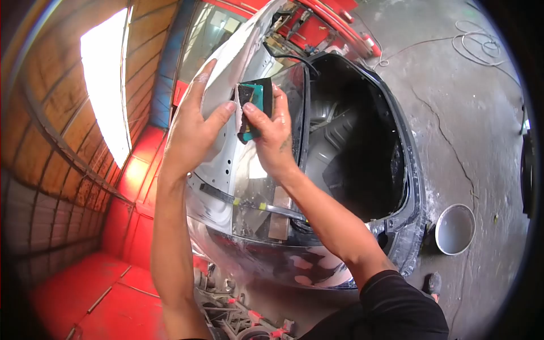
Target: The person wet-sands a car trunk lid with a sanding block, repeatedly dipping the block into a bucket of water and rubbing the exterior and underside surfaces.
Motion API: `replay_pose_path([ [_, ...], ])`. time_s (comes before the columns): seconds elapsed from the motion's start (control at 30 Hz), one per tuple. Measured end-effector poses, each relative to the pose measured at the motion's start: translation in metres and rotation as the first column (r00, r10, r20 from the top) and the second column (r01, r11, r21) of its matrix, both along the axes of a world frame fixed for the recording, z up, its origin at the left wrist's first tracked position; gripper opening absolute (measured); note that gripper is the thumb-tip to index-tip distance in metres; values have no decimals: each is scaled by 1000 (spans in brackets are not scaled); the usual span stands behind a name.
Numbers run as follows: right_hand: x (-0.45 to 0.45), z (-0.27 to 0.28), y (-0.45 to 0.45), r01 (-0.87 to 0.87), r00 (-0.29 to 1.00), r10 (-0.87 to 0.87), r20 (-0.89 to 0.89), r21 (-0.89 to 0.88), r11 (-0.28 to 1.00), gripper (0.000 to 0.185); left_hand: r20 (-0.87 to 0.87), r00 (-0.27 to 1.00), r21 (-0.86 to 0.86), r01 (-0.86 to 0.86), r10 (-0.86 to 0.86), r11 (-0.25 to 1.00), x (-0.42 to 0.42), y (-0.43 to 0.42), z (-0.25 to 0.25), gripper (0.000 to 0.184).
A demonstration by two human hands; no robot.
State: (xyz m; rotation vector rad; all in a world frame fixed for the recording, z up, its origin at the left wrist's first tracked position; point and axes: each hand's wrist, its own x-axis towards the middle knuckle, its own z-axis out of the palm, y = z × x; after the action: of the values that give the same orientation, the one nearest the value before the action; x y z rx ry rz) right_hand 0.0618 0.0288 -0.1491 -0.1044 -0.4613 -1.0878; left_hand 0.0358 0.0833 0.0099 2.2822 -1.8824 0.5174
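Note:
A raised, pale car panel [218, 156], likely a tailgate, stands up in front of me, its edge rough and whitish. My left hand [195, 127] rests against the panel's outer side, fingers stretched out and thumb pointing toward the edge. On the inner side, my right hand [275, 133] grips a teal and black sanding block [258, 99] with its thumb across it. The block sits right at the panel edge, close to my left thumb. Whitish residue shows on the fingers of both hands.
Below the panel is the car's open rear compartment [357, 153], bordered by a dark scuffed frame. A grey bowl-like container [455, 229] stands on the concrete floor at right. A coiled hose [479, 48] lies farther off. Metal parts [243, 314] are on the floor at the bottom.

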Motion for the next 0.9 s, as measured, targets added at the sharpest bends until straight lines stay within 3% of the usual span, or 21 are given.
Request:
replay_pose_path([
  [0.07, 1, -3, 5, -8, 1000, 8, 4, -10, 1000, 63, 29, 999, 13, 15, -16, 1000, -4, -4, -8, 70],
  [0.17, -10, 4, 16, 192, 975, -183, -125, 69, 979, 67, 83, 996, 9, 10, -11, 1000, -11, -10, -16, 68],
  [0.3, -9, -11, 13, 194, 943, -221, -248, -130, 972, 73, 108, 993, -2, 44, -44, 999, -11, -13, -24, 65],
  [0.43, -10, -14, 10, 263, 950, -287, -121, -185, 947, 69, 139, 989, 18, 39, -42, 999, -11, -12, -24, 65],
  [0.5, -20, -17, 5, 272, 935, -317, -160, -251, 929, 58, 153, 988, 29, 19, -23, 999, -4, -10, -21, 68],
  [0.63, -32, -37, -20, 212, 916, -333, -225, -435, 875, 55, 226, 957, 10, 186, -184, 982, 16, -13, -24, 67],
  [0.7, -31, -85, -44, 255, 759, -554, -342, -626, 737, 58, 83, 986, 3, 147, -146, 989, 6, -10, -28, 75],
  [0.73, -33, -123, -65, 242, 459, -837, -297, -865, 440, 59, 63, 989, -2, 138, -137, 990, 6, -10, -27, 79],
  [0.77, -38, -170, -85, 83, 124, -986, -109, -989, 120, 60, 43, 991, -6, 128, -127, 992, 4, -9, -25, 83],
  [0.8, -44, -221, -99, -124, -26, -992, -120, -985, 123, 59, -34, 989, 39, 143, -142, 989, -2, -9, -22, 92],
  [0.83, -49, -275, -112, -123, -145, -967, -209, -966, 227, 56, -58, 990, 42, 133, -130, 990, -4, -7, -21, 91],
  [0.87, -68, -307, -130, -66, -39, -766, -642, -763, 643, 50, -78, 990, 43, 119, -115, 992, -7, -5, -20, 91],
  [0.9, -78, -320, -146, -63, 92, -388, -917, -394, 917, 45, -94, 991, 40, 101, -97, 994, -8, -6, -19, 90],
])
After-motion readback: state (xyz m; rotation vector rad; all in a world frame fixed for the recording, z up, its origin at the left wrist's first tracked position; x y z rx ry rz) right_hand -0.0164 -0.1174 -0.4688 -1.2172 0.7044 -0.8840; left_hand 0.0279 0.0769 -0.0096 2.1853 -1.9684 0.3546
